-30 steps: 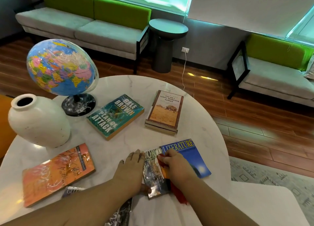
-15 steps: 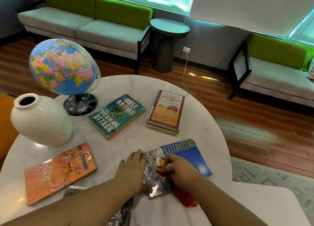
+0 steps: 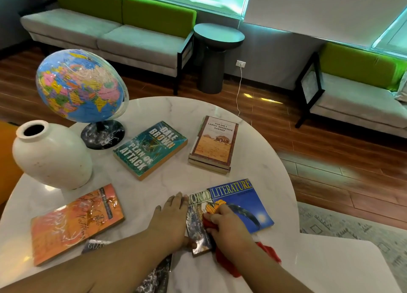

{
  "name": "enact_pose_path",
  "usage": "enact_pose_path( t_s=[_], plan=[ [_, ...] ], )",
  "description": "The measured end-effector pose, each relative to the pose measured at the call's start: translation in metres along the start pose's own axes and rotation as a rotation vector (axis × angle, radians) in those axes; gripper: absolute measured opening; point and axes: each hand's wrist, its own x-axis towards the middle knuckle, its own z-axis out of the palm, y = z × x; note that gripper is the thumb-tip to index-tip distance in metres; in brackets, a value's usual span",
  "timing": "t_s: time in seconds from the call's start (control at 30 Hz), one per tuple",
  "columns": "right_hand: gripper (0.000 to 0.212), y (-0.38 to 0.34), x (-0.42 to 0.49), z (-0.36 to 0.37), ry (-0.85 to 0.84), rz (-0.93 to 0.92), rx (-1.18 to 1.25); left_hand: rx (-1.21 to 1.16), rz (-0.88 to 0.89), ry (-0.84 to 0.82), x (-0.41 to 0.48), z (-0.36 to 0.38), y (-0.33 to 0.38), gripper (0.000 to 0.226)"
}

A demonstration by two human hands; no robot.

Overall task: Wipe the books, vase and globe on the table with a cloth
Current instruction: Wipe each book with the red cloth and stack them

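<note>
On the round marble table [image 3: 167, 109] a blue World Literature book [image 3: 241, 202] lies at the near right. My right hand [image 3: 226, 225] presses a red cloth [image 3: 267, 254] onto its cover. My left hand [image 3: 170, 219] lies flat against the book's left edge, fingers spread, holding it still. A teal Plan of Attack book [image 3: 149, 149] and a small stack of tan books [image 3: 214, 145] lie in the middle. An orange book [image 3: 76, 223] is at the near left. The white vase [image 3: 51, 157] and the globe [image 3: 80, 86] stand at the far left.
A dark glossy book [image 3: 94, 244] lies partly under my left forearm at the near edge. Beyond the table are a green and grey sofa [image 3: 105, 30], a dark round side table [image 3: 217, 54], a second sofa [image 3: 361, 94] and wooden floor.
My right hand with the red cloth has slid down the World Literature cover toward me, uncovering more of the cover. The left hand has stayed at the book's edge.
</note>
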Motion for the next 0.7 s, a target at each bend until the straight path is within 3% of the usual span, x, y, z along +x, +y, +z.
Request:
enact_pose_path(
  t_s=[0.1,0.27,0.43,0.6,0.7],
  plan=[
    [0.031,-0.006,-0.012,0.004,-0.076,-0.091,-0.02,0.002,0.001,0.004,0.001,0.001,0.0,0.122],
    [0.032,0.005,0.001,-0.005,0.073,-0.001,-0.018,0.005,0.002,0.002,-0.001,0.003,-0.003,0.124],
    [0.032,-0.001,-0.017,0.006,-0.103,-0.217,-0.068,0.027,0.011,-0.011,-0.002,0.004,-0.006,0.127],
    [0.025,0.01,-0.003,0.006,0.146,-0.091,-0.012,0.033,0.017,-0.048,-0.002,0.003,-0.009,0.131],
    [0.031,-0.007,-0.011,0.018,0.01,-0.245,-0.059,0.018,0.018,-0.06,-0.002,0.003,-0.01,0.131]
  ],
)
